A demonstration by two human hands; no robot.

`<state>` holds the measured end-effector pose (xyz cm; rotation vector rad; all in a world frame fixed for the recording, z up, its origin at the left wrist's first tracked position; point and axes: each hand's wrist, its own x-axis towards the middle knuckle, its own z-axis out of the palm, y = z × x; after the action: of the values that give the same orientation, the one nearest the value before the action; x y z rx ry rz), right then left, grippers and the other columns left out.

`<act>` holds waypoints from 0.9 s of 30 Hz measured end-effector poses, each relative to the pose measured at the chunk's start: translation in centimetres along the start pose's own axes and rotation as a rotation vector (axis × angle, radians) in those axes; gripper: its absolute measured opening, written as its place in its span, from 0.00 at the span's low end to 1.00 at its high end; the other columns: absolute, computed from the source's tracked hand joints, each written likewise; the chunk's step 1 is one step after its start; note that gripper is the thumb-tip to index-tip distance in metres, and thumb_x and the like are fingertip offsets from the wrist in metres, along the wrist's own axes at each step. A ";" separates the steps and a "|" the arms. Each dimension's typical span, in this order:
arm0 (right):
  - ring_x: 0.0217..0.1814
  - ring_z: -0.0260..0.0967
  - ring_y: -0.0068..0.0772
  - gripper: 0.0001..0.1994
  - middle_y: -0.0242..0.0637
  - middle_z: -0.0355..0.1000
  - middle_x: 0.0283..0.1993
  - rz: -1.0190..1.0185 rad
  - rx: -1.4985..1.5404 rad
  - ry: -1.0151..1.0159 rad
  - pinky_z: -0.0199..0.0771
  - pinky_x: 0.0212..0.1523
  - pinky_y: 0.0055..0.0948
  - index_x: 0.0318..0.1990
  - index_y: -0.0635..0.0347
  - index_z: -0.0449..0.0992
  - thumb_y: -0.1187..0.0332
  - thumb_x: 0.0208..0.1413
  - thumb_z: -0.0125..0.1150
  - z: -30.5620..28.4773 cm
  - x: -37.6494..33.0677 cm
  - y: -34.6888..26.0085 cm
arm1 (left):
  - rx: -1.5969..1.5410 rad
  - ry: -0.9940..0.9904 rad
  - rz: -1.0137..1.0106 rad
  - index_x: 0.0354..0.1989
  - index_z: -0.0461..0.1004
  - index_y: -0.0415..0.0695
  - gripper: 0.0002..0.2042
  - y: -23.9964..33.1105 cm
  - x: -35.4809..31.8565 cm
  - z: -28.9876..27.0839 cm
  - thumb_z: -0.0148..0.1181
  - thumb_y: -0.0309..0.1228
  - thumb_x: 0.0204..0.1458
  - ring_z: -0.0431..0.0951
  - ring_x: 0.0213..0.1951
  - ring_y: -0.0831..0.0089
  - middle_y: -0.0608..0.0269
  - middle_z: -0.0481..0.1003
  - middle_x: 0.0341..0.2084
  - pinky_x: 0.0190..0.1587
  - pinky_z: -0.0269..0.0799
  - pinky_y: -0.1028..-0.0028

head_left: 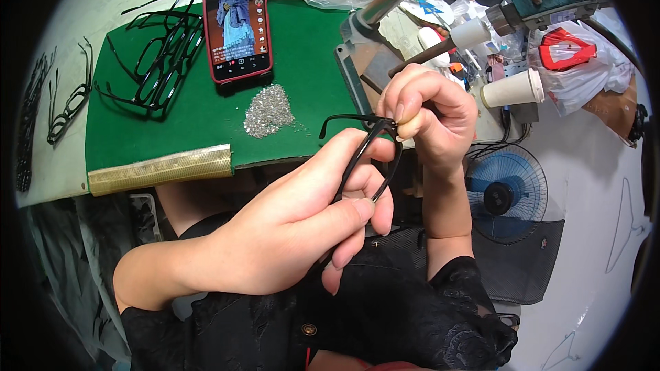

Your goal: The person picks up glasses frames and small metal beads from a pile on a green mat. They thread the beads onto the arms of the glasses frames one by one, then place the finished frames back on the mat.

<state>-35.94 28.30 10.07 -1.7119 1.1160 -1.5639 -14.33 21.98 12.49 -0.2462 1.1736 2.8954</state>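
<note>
Specs (180, 47) L of phone (238, 20), poss. contact

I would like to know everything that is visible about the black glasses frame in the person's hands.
The glasses frame looks like glossy black plastic, with slim rims. One temple arm points left, its end curving toward the person. Held tilted in the air by the near edge of the green mat, it is gripped and partly covered by the left hand; the right hand pinches at a hinge corner. Lenses cannot be made out.

1 held glasses frame (358, 154), 1 phone (237, 24), 1 gold strip (161, 170); right: 1 white cup (509, 90), 1 fan (498, 198), 2 hangers (616, 230).
</note>
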 end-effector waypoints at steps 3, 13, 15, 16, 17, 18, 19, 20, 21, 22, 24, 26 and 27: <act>0.29 0.70 0.27 0.02 0.41 0.72 0.28 -0.004 0.004 -0.023 0.71 0.30 0.21 0.29 0.69 0.73 0.79 0.48 0.61 -0.3 0.1 0.2 | -0.005 0.003 0.006 0.61 0.49 0.39 0.22 0.0 0.0 0.0 0.44 0.24 0.58 0.69 0.21 0.77 0.51 0.67 0.36 0.20 0.71 0.79; 0.31 0.69 0.28 0.03 0.41 0.71 0.29 0.015 0.015 0.001 0.70 0.32 0.22 0.28 0.69 0.73 0.83 0.44 0.58 -0.6 -0.1 0.2 | -0.012 -0.005 0.036 0.61 0.48 0.38 0.22 -0.2 0.3 0.0 0.43 0.23 0.59 0.68 0.21 0.78 0.53 0.68 0.37 0.20 0.70 0.80; 0.30 0.69 0.30 0.04 0.41 0.70 0.28 -0.024 -0.049 0.017 0.70 0.33 0.24 0.28 0.68 0.72 0.84 0.43 0.57 -0.4 -0.1 0.0 | 0.008 -0.029 0.026 0.62 0.48 0.37 0.22 -0.1 0.5 -0.2 0.42 0.24 0.60 0.67 0.22 0.79 0.55 0.67 0.37 0.21 0.69 0.81; 0.30 0.69 0.30 0.04 0.41 0.70 0.28 -0.031 -0.077 0.016 0.70 0.33 0.24 0.28 0.68 0.71 0.83 0.43 0.58 -0.3 -0.2 -0.4 | 0.012 -0.032 0.030 0.59 0.49 0.37 0.19 -0.3 0.6 -0.2 0.41 0.24 0.60 0.67 0.23 0.81 0.59 0.67 0.34 0.21 0.70 0.80; 0.30 0.69 0.30 0.04 0.41 0.70 0.28 -0.038 -0.106 0.016 0.70 0.33 0.25 0.28 0.68 0.71 0.83 0.44 0.58 -0.2 -0.2 -0.7 | 0.016 -0.036 0.033 0.56 0.50 0.36 0.17 -0.4 0.5 -0.1 0.41 0.24 0.59 0.67 0.23 0.82 0.62 0.67 0.32 0.22 0.71 0.79; 0.29 0.68 0.30 0.04 0.40 0.69 0.28 -0.054 -0.132 0.001 0.71 0.33 0.26 0.28 0.67 0.71 0.82 0.45 0.60 0.0 -0.2 -0.8 | 0.026 -0.038 0.037 0.56 0.50 0.36 0.17 -0.6 0.4 -0.1 0.40 0.25 0.59 0.67 0.23 0.82 0.62 0.67 0.33 0.22 0.72 0.79; 0.29 0.68 0.29 0.04 0.40 0.70 0.28 -0.055 -0.158 0.007 0.71 0.33 0.25 0.28 0.67 0.71 0.81 0.47 0.61 0.0 -0.2 -1.0 | 0.017 -0.049 0.046 0.56 0.50 0.36 0.17 -0.6 0.5 -0.2 0.40 0.25 0.59 0.67 0.23 0.82 0.62 0.67 0.33 0.22 0.72 0.79; 0.29 0.68 0.29 0.04 0.40 0.70 0.28 -0.056 -0.161 0.017 0.71 0.33 0.25 0.29 0.67 0.71 0.80 0.47 0.61 0.0 -0.3 -0.9 | 0.012 -0.048 0.047 0.56 0.50 0.36 0.17 -0.7 0.6 -0.3 0.40 0.25 0.59 0.67 0.22 0.82 0.62 0.67 0.33 0.22 0.72 0.79; 0.29 0.68 0.29 0.05 0.40 0.70 0.29 -0.056 -0.164 0.028 0.71 0.33 0.25 0.29 0.67 0.70 0.80 0.47 0.61 0.1 -0.5 -0.9 | 0.007 -0.048 0.047 0.56 0.50 0.36 0.17 -0.7 0.6 -0.4 0.40 0.25 0.59 0.67 0.22 0.82 0.62 0.67 0.33 0.22 0.72 0.79; 0.29 0.68 0.29 0.04 0.40 0.70 0.29 -0.098 -0.200 0.058 0.71 0.32 0.25 0.30 0.67 0.71 0.78 0.49 0.61 0.2 -0.5 -0.7 | 0.005 -0.047 0.055 0.56 0.50 0.36 0.17 -0.7 0.5 -0.4 0.40 0.25 0.59 0.67 0.22 0.82 0.62 0.67 0.33 0.21 0.72 0.79; 0.30 0.69 0.29 0.06 0.40 0.70 0.31 -0.183 -0.273 0.123 0.70 0.31 0.24 0.32 0.67 0.72 0.73 0.53 0.61 0.6 -0.8 -0.2 | 0.003 -0.046 0.068 0.56 0.50 0.36 0.17 -0.5 0.4 -0.3 0.40 0.25 0.60 0.67 0.22 0.82 0.62 0.67 0.33 0.21 0.71 0.79; 0.30 0.69 0.28 0.13 0.40 0.71 0.32 -0.232 -0.379 0.220 0.69 0.30 0.23 0.35 0.67 0.73 0.63 0.57 0.59 1.2 -1.5 -0.1 | -0.016 -0.039 0.080 0.56 0.50 0.37 0.17 -0.4 0.4 -0.3 0.40 0.25 0.60 0.67 0.22 0.82 0.62 0.67 0.33 0.21 0.71 0.79; 0.30 0.69 0.28 0.17 0.40 0.71 0.33 -0.256 -0.432 0.269 0.68 0.29 0.22 0.37 0.67 0.74 0.58 0.59 0.58 1.4 -1.9 -0.1 | -0.025 -0.036 0.084 0.56 0.50 0.37 0.17 -0.3 0.3 -0.4 0.41 0.25 0.60 0.67 0.23 0.82 0.62 0.67 0.33 0.21 0.71 0.79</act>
<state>-34.50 29.81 8.95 -2.0294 1.5063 -1.8526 -14.59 21.95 11.97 -0.1480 1.1705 2.9748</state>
